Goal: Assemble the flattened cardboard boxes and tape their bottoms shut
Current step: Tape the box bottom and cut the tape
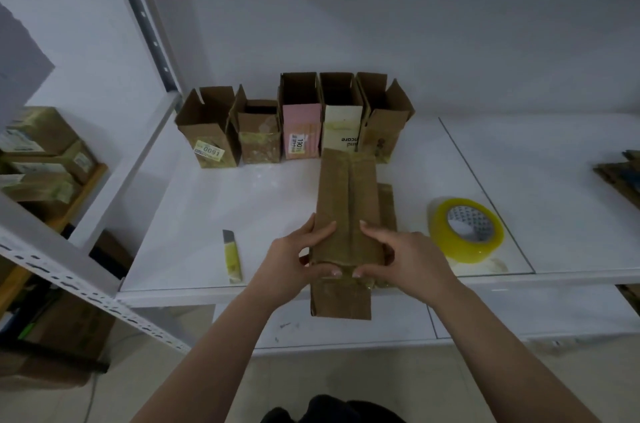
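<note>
On the white worktop (277, 187), a yellow utility knife (232, 258) lies to the left, and five assembled boxes (294, 121) stand open-topped along the back wall. At the near edge, the left hand (298, 256) and right hand (398, 254) each grip the box in hand (346, 211), thumbs pinching its closed bottom flaps together. The tape roll (465, 230) lies just right, so taping this one probably comes next; more flattened cardboard (620, 180) appears to wait at far right.

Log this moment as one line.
left hand + right hand: grip box | seam up | tape roll right | knife left
</note>
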Motion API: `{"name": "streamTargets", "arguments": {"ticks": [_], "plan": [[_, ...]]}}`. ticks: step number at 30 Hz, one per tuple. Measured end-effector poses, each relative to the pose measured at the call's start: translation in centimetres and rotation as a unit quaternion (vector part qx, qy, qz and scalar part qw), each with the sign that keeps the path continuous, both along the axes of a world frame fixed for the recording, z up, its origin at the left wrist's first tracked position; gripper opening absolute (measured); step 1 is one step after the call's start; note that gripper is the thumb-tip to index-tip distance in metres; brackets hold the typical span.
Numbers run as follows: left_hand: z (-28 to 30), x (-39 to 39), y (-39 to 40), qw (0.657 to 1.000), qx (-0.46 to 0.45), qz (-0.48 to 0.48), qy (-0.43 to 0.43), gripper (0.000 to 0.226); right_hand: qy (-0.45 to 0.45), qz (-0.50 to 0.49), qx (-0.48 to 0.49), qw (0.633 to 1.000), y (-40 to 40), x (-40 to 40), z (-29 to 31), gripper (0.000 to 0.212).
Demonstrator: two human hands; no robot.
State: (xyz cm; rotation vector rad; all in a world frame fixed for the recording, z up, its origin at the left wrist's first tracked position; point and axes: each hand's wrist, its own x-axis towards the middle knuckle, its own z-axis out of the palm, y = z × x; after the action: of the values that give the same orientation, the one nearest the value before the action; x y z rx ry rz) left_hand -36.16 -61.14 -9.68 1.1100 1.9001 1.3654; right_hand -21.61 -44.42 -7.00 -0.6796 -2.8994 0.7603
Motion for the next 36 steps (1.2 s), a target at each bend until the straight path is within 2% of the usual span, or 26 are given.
{"name": "streamTargets", "arguments": {"ticks": [4, 6, 8, 10, 12, 14, 18, 19, 25, 30, 33, 36], "plan": [[-0.7, 0.2, 0.3, 0.998, 0.007, 0.015, 0.064, 0.068, -0.045, 0.001, 0.106, 0.993, -0.8, 0.0, -0.7, 0.081], [-0.8, 0.3, 0.2, 0.997, 0.002, 0.018, 0.069, 0.072, -0.047, 0.001, 0.112, 0.993, -0.9, 0.1, -0.9, 0.081], [-0.5, 0.7, 0.1, 0.997, -0.021, 0.035, 0.058, 0.086, -0.052, -0.004, 0.102, 0.993, -0.9, 0.4, -0.8, 0.084], [-0.3, 1.3, -0.5, 0.993, -0.059, 0.089, 0.047, 0.104, -0.065, -0.004, 0.097, 0.993, -1.0, 0.8, -0.6, 0.087], [-0.2, 1.9, -1.4, 0.979, -0.092, 0.163, 0.076, 0.108, -0.069, -0.013, 0.085, 0.994, -1.6, 1.0, -0.6, 0.088], [-0.2, 2.5, -2.2, 0.964, -0.102, 0.211, 0.123, 0.091, -0.063, -0.028, 0.082, 0.994, -1.9, 0.8, -0.7, 0.085], [-0.5, 3.1, -2.3, 0.948, -0.079, 0.231, 0.206, 0.031, -0.037, -0.051, 0.074, 0.995, -2.0, 0.6, -1.1, 0.081], [-0.4, 3.1, -2.1, 0.944, -0.080, 0.232, 0.222, 0.023, -0.032, -0.057, 0.071, 0.995, -2.0, 0.6, -1.2, 0.081], [-0.8, 2.6, -1.9, 0.932, -0.077, 0.231, 0.268, 0.024, -0.012, -0.082, 0.066, 0.994, -2.2, 0.4, -1.6, 0.080], [-1.4, 2.0, -2.6, 0.960, -0.052, 0.178, 0.207, 0.018, -0.011, -0.095, 0.059, 0.994, -2.2, 0.5, -1.9, 0.078], [-1.5, 1.1, -3.0, 0.963, -0.036, 0.148, 0.225, 0.008, -0.008, -0.102, 0.052, 0.993, -2.2, 0.4, -2.0, 0.078], [-1.0, -0.1, -2.9, 0.961, -0.053, 0.118, 0.244, 0.008, -0.007, -0.104, 0.044, 0.994, -2.2, 0.4, -2.0, 0.078]]}}
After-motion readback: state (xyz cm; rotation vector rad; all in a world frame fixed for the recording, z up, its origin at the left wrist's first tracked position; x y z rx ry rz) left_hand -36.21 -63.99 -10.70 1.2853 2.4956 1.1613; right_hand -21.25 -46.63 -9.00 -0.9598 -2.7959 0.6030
